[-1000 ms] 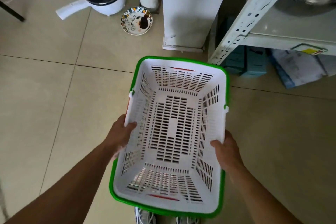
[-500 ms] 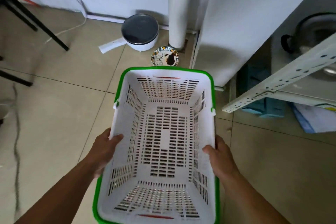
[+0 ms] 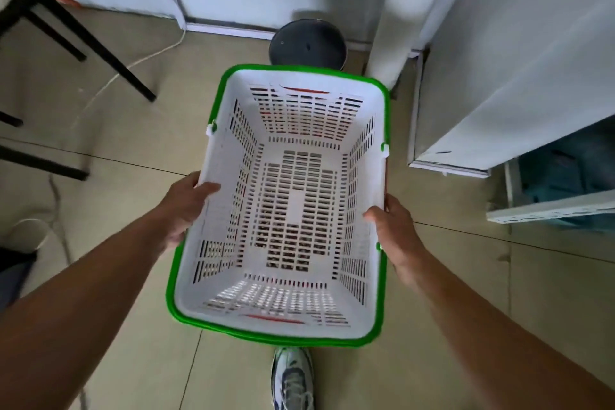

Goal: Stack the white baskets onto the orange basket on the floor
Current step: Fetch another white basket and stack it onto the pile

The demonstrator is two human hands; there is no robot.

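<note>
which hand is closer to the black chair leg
Left. The left hand grips the white basket's left rim, on the chair leg's side; the right hand holds the opposite rim, farther away.

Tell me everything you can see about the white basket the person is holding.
The white basket is a rectangular tub that looks like plastic, with slotted walls and floor and a green rim. It is empty and open side up. The left hand and right hand grip its long sides, thumbs hooked over the rim, holding it above the tiled floor. Orange-red shows through slots at both ends. Small clips sit on each long side.
</note>
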